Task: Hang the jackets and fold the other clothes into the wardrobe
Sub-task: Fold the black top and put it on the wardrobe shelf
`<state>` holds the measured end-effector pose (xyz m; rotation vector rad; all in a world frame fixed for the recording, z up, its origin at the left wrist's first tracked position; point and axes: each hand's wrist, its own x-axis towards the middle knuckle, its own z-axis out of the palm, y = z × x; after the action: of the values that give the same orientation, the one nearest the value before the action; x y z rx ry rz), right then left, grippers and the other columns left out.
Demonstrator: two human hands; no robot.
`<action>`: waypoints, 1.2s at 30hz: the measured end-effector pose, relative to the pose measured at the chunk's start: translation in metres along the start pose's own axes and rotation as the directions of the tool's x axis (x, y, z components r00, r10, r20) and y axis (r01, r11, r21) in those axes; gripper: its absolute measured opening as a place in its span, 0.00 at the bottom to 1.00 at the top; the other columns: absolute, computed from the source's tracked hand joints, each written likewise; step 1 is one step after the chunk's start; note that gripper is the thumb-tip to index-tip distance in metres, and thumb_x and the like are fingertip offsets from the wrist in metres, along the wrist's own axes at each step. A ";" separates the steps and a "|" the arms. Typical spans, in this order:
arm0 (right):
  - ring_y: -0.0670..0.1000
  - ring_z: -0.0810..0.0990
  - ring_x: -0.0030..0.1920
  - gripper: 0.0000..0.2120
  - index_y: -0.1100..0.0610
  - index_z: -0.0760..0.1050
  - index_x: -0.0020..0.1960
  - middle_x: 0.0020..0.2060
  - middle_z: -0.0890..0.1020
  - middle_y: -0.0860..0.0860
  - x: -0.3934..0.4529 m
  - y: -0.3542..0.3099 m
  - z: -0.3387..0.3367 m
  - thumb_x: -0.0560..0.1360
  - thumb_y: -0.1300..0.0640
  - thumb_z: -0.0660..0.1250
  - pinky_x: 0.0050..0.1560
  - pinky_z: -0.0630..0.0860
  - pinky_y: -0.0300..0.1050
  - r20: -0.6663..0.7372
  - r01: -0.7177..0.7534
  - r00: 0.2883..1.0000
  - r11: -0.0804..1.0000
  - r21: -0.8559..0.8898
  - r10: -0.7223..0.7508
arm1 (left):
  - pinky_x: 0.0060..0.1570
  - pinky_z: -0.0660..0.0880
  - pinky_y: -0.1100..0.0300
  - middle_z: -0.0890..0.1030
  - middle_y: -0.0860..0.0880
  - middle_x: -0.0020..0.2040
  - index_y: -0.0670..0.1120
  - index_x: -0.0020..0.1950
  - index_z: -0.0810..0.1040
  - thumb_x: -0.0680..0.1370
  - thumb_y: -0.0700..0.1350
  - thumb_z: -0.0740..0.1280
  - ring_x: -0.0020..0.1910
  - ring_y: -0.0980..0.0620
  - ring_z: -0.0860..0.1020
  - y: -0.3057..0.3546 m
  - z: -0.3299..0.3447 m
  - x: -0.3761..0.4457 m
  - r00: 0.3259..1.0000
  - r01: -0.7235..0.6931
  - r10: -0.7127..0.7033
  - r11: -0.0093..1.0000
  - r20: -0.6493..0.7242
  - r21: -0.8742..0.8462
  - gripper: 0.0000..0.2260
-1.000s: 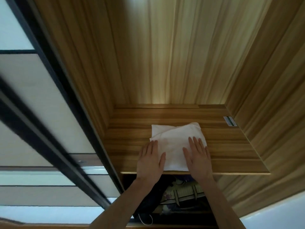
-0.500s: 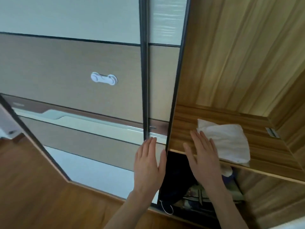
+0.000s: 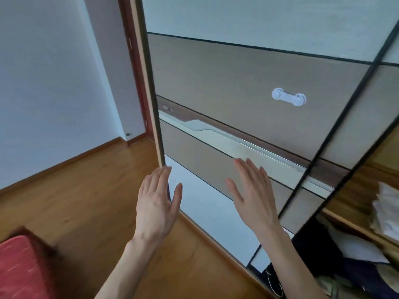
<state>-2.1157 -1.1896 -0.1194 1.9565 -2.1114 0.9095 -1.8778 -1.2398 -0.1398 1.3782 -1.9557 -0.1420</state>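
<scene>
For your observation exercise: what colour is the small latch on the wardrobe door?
White latch, seen in the head view.

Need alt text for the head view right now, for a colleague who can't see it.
Both hands, left hand and right hand, are open and empty before the sliding wardrobe door. Folded white cloth lies on the wardrobe shelf at far right; a red cushion shows lower left.

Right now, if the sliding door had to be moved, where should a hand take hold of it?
Probably the long recessed pull strip across the sliding door, fingertips hooked in from the front. The small white latch looks too slight. Both the left hand and right hand are free.
</scene>
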 end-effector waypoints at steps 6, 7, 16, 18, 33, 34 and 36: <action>0.52 0.64 0.81 0.32 0.55 0.65 0.81 0.79 0.70 0.51 0.067 -0.094 0.044 0.86 0.37 0.46 0.82 0.57 0.55 0.058 0.181 0.981 0.980 0.082 -0.186 | 0.74 0.69 0.40 0.76 0.45 0.74 0.44 0.74 0.74 0.85 0.55 0.58 0.75 0.45 0.71 -0.074 -0.045 0.024 0.982 0.104 -0.095 0.994 -0.166 0.045 0.22; 0.52 0.64 0.81 0.31 0.54 0.65 0.81 0.79 0.70 0.51 0.080 -0.107 0.052 0.86 0.37 0.47 0.82 0.57 0.54 0.060 0.208 0.975 0.974 0.093 -0.214 | 0.73 0.69 0.40 0.76 0.45 0.73 0.44 0.74 0.74 0.85 0.54 0.58 0.75 0.44 0.71 -0.086 -0.050 0.031 0.975 0.123 -0.111 0.991 -0.192 0.051 0.22; 0.51 0.66 0.80 0.28 0.54 0.68 0.80 0.78 0.72 0.50 0.201 -0.220 0.150 0.85 0.40 0.57 0.82 0.59 0.53 0.040 0.360 0.924 0.901 0.241 -0.380 | 0.75 0.67 0.40 0.76 0.44 0.73 0.44 0.74 0.73 0.85 0.54 0.58 0.75 0.44 0.71 -0.199 -0.100 0.107 0.924 0.254 -0.182 0.949 -0.336 0.185 0.22; 0.51 0.66 0.80 0.28 0.53 0.68 0.80 0.77 0.72 0.50 0.227 -0.244 0.178 0.86 0.39 0.56 0.81 0.58 0.51 0.037 0.389 0.909 0.877 0.281 -0.415 | 0.75 0.66 0.41 0.76 0.45 0.74 0.43 0.75 0.73 0.85 0.54 0.58 0.76 0.45 0.70 -0.227 -0.114 0.126 0.912 0.294 -0.199 0.928 -0.359 0.230 0.22; 0.47 0.60 0.82 0.31 0.50 0.62 0.82 0.80 0.67 0.48 0.338 -0.435 0.338 0.86 0.35 0.48 0.83 0.53 0.49 0.076 0.584 0.720 0.661 0.471 -0.690 | 0.78 0.64 0.46 0.76 0.47 0.73 0.45 0.75 0.73 0.85 0.55 0.58 0.76 0.48 0.69 -0.406 -0.205 0.173 0.759 0.600 -0.339 0.694 -0.556 0.398 0.22; 0.47 0.60 0.82 0.30 0.50 0.62 0.82 0.80 0.67 0.47 0.344 -0.451 0.349 0.86 0.36 0.49 0.82 0.50 0.47 0.078 0.597 0.707 0.652 0.468 -0.703 | 0.78 0.64 0.46 0.77 0.47 0.73 0.45 0.75 0.73 0.85 0.55 0.58 0.76 0.48 0.69 -0.421 -0.212 0.175 0.750 0.613 -0.341 0.681 -0.567 0.402 0.22; 0.47 0.61 0.81 0.30 0.50 0.62 0.82 0.79 0.68 0.47 0.355 -0.483 0.371 0.86 0.37 0.51 0.81 0.47 0.45 0.082 0.621 0.682 0.634 0.461 -0.727 | 0.77 0.64 0.46 0.77 0.46 0.72 0.44 0.74 0.74 0.85 0.55 0.59 0.76 0.47 0.70 -0.452 -0.225 0.180 0.741 0.629 -0.341 0.655 -0.578 0.420 0.22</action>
<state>-1.6046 -1.6741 -0.0876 2.9083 -1.0671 0.9851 -1.4190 -1.5149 -0.1011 2.1262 -1.1973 0.5564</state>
